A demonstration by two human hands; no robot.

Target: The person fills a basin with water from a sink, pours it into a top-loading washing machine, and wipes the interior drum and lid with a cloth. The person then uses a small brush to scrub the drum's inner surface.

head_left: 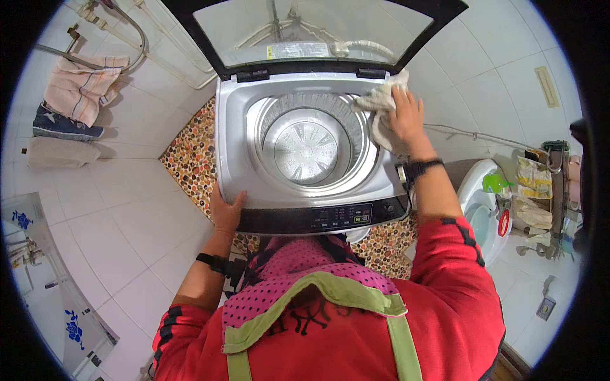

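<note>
With the lid (pixel 254 33) standing raised, your right hand (pixel 406 117), half-closed around the pale cloth (pixel 380 100), reaches the washing machine's (pixel 254 184) rear right, while your left hand (pixel 225 208), open with thumb spread, rests on its front-left corner, probably for balance.

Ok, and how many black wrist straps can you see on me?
2. One strap is on the wrist of your left hand, which rests on the washer; the other strap is on the wrist of your right hand, which is on the cloth.
</note>
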